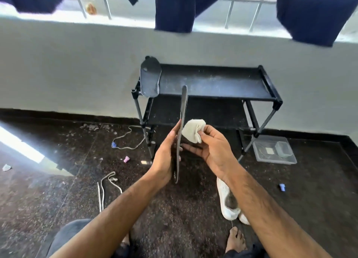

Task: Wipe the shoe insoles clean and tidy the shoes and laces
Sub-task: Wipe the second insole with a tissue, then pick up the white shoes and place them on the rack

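My left hand (164,157) holds a dark grey insole (183,110) upright and edge-on in front of me. My right hand (213,145) grips a bunched white cloth (193,131) against the insole's right face. A second dark insole (150,77) leans on the left end of the black shoe rack (213,83). A white shoe (226,201) lies on the floor under my right forearm, partly hidden. A white lace (105,188) lies on the floor to the left, and another lace (129,139) trails near the rack's left legs.
A clear plastic tray (274,150) sits on the floor right of the rack. Small pink (126,159) and blue (282,187) bits lie on the dark speckled floor. Dark clothes (174,8) hang from the railing above the white wall. My bare foot (235,238) is at the bottom.
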### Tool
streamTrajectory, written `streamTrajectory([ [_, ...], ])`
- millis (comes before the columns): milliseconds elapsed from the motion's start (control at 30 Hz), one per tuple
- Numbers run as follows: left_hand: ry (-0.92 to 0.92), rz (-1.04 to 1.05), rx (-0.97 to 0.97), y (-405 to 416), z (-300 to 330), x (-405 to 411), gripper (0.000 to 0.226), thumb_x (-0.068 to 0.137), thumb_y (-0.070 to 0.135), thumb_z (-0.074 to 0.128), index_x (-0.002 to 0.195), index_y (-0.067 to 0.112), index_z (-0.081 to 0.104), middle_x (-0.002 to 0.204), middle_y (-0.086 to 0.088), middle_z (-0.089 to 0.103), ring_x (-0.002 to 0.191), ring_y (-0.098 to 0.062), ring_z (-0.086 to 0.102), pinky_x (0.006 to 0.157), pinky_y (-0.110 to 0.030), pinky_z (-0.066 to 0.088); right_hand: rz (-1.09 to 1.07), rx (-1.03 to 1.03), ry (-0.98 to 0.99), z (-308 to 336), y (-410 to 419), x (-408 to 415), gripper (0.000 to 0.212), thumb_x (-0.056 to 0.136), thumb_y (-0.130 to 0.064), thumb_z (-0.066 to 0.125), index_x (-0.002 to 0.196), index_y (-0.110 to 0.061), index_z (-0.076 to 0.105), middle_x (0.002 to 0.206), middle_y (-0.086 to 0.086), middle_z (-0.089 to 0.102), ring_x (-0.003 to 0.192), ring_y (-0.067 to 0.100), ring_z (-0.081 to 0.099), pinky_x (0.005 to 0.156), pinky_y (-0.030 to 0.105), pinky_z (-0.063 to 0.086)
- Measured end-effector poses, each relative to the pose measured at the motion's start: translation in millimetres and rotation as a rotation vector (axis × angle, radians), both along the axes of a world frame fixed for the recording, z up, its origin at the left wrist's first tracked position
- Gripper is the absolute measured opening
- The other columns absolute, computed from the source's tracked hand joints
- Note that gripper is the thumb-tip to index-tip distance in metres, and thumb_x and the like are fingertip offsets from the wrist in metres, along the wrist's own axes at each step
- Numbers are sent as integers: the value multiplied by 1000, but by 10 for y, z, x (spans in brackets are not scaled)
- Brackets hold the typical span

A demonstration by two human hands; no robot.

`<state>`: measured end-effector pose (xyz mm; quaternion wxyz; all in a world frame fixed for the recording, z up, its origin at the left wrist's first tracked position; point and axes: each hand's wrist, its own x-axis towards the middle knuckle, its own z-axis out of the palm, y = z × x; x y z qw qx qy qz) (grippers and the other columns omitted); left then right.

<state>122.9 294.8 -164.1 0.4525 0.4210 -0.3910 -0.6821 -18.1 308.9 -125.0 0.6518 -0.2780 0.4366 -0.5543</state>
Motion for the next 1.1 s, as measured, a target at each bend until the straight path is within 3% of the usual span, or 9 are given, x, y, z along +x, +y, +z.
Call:
streamTrajectory([
  [133,-30,25,-106,-288,356,93,47,104,-2,42,136,27,59,109,-4,68,98,-12,68,87,-26,55,-23,-25,3,397,-231,-29,26,109,-5,39,112,-4,64,105,16,75,91,24,75,78,37,65],
  [267,-209,61,-243,-776,656,128,55,100,-11,42,140,24,55,137,-5,61,122,-17,61,101,-32,54,-133,-24,123,628,-678,-132,25,108,-6,41,108,-10,65,105,13,73,94,25,72,84,40,62],
  [400,-452,77,-367,-1423,797,117,58,96,-15,50,147,12,49,140,-8,58,123,-18,60,107,-35,51,-215,-3,273,701,-1183,-265,21,105,-5,45,108,-13,64,101,9,71,89,21,68,76,33,57],
  [633,-789,62,-330,-2601,406,149,63,87,-5,70,145,6,51,142,-9,60,128,-22,58,112,-42,46,-212,34,302,408,-2180,-263,24,105,1,45,90,-9,61,96,16,68,81,23,66,75,35,59],
  [767,-1009,6,-367,-3031,425,109,63,84,-1,75,143,2,53,140,-10,59,131,-24,55,113,-31,40,-186,96,285,247,-2626,-281,24,103,6,44,90,-5,62,108,22,67,93,30,68,85,38,61],
  [867,-1172,-45,-410,-3188,491,64,60,84,-2,72,142,-2,54,144,-17,57,136,-28,52,114,-28,34,-188,145,224,207,-2792,-297,22,102,10,41,99,3,62,97,18,67,100,32,65,94,43,59],
  [933,-1283,-109,-382,-3257,504,49,55,84,1,71,137,-2,58,140,-21,59,131,-33,55,109,-31,40,-193,168,205,208,-2849,-304,21,102,11,41,107,6,61,97,20,66,99,33,63,90,42,58],
  [1000,-1417,-183,-340,-3291,526,54,52,83,14,74,133,5,61,134,-22,59,126,-37,55,104,-40,45,-180,197,228,225,-2874,-326,22,102,9,42,99,-1,62,108,24,68,98,30,65,81,37,59],
  [1100,-1650,-237,-324,-3218,604,39,54,88,41,72,137,23,58,138,-14,48,131,-35,42,107,-46,38,-148,228,309,293,-2872,-415,21,101,1,48,96,-12,64,107,13,71,90,20,67,67,26,55],
])
